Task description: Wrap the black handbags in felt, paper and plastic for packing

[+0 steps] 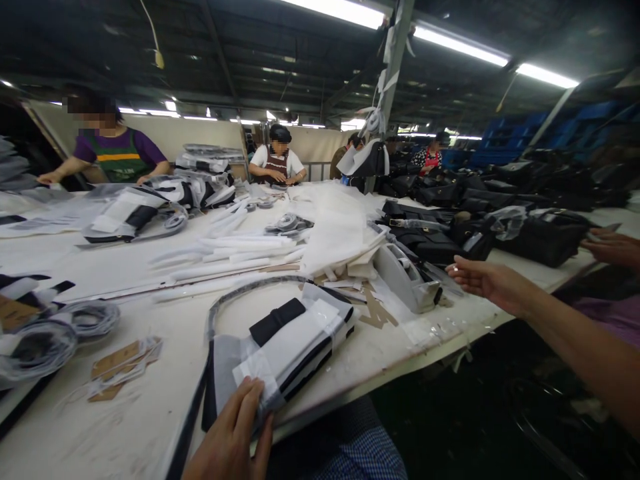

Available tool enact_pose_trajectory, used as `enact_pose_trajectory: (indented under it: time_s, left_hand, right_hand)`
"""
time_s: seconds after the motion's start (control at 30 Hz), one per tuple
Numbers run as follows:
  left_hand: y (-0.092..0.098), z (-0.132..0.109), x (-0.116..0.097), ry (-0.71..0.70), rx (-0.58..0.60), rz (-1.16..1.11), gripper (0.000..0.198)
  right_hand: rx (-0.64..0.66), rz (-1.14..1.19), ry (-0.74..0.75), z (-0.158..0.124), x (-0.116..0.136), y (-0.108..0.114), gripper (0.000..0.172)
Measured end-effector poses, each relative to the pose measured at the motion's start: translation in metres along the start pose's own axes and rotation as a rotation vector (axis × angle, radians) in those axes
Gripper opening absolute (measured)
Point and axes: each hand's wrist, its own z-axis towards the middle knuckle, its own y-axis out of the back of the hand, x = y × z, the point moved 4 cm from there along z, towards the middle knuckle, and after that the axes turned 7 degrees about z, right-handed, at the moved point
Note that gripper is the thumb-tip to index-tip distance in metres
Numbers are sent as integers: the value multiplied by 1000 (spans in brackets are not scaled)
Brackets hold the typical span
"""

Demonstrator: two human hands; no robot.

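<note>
While the left hand (233,427) pinches the wrapped bag (295,350), the right hand (486,283) hovers half-curled; its grip unclear.

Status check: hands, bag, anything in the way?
Left hand on wrapped bag. Right hand apart, near grey tape dispenser. Paper scraps between bag and dispenser.

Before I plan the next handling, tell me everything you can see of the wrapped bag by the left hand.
The bag looks dark, mostly covered by white wrapping, perhaps foam or paper. Shiny strips, apparently clear tape, cross it near both ends; greyish translucent sheeting sticks out there. A black piece lies along the far side. A strap, apparently film-wrapped, curves around behind. The bag lies slanted on the table, close to the near edge. The left hand touches its near end. Any closure is hidden.
</note>
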Motion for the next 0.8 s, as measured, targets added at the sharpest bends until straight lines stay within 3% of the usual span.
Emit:
enact_pose_trajectory:
  time_s: [0.1,0.23,0.37,0.47,0.63,0.8]
  left_hand:
    - [3,2,-2,4,-35,-27,34]
    - [10,7,-6,38,-47,-29,31]
    - [16,10,-8,42,-34,-20,29]
    - [15,9,-7,40,-29,-20,30]
    - [13,7,-6,32,4,-9,32]
    - [11,6,-3,37,-17,-34,33]
  right_hand:
    - [104,146,-141,-39,-6,-3,40]
    - [83,238,-260,-82,-26,-26,38]
    - [15,190,-320,-94,-53,-55,36]
    - [-38,84,-328,-89,-70,-63,38]
    - [-40,-189,-253,-89,-75,-42,32]
    - [147,-391,17,-88,-33,-16,26]
